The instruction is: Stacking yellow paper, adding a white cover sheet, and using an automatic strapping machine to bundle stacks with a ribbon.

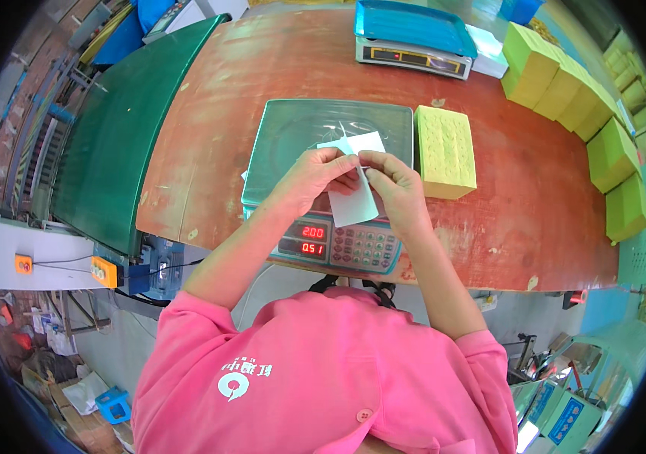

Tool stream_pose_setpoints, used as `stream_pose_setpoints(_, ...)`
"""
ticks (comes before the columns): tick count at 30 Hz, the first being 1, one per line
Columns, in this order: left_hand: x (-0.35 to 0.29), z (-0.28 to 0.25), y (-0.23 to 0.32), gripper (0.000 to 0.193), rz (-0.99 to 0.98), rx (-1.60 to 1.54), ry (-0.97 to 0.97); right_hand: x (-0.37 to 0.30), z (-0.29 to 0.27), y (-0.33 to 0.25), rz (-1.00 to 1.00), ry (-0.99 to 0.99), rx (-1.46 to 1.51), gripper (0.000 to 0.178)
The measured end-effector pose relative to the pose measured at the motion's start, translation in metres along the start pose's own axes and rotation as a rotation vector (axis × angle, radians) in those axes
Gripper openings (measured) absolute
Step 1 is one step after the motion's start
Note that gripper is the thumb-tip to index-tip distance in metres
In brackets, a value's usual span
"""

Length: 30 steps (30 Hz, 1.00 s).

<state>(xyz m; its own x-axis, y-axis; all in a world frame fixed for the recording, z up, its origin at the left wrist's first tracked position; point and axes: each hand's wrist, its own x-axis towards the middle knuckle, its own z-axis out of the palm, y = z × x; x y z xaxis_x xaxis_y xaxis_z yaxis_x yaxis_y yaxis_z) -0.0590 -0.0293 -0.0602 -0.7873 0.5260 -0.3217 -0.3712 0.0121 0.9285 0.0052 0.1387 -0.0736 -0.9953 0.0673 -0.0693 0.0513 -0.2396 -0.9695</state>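
Note:
Both hands meet over the platform of a weighing scale [281, 136] with a red-lit display and a keypad. They pinch a folded white paper [353, 209] between their fingertips. My left hand [317, 180] is closed on its upper left part, fingers curled. Close beside it, my right hand [400, 188] grips the upper right part with thumb and forefinger. One flap hangs down toward the keypad, and another part sticks up behind the fingers. Thin thread-like lines show near the paper's upper left; I cannot make out what they are.
Right of the scale stands a yellow block [445, 155] with a bumpy top. A second scale [414, 34] with a blue tray sits at the far side, beside white sheets [486, 51]. Several yellow blocks [557, 83] line the right edge. A green-covered surface [126, 129] adjoins the red-brown table [202, 129].

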Motion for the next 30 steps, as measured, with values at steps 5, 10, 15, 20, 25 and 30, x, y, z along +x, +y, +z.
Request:
stream_pose_setpoints(5,0.001,-0.004,0.002,0.031,-0.009,-0.046,-0.042,-0.003,0.004,-0.006,-0.007,0.025,-0.026,0.026)
stream_pose_setpoints(10,0.001,-0.005,0.002,0.029,-0.015,-0.070,-0.052,-0.003,0.003,-0.003,-0.012,0.022,-0.006,0.026)
stream_pose_setpoints(15,0.000,-0.003,0.003,0.027,-0.006,-0.078,-0.048,-0.002,-0.001,0.000,-0.031,-0.007,0.023,0.026)
stream_pose_setpoints(20,-0.001,-0.003,-0.002,0.020,-0.009,-0.124,-0.013,-0.002,-0.005,-0.001,-0.008,-0.003,0.070,0.027)
stream_pose_setpoints(25,0.000,0.007,-0.020,0.018,0.145,-0.147,0.192,-0.001,-0.005,0.000,-0.002,0.000,0.039,0.027)
stream_pose_setpoints(30,-0.007,0.029,-0.021,0.011,0.395,-0.001,0.383,-0.001,-0.005,0.009,-0.052,0.002,-0.052,0.029)
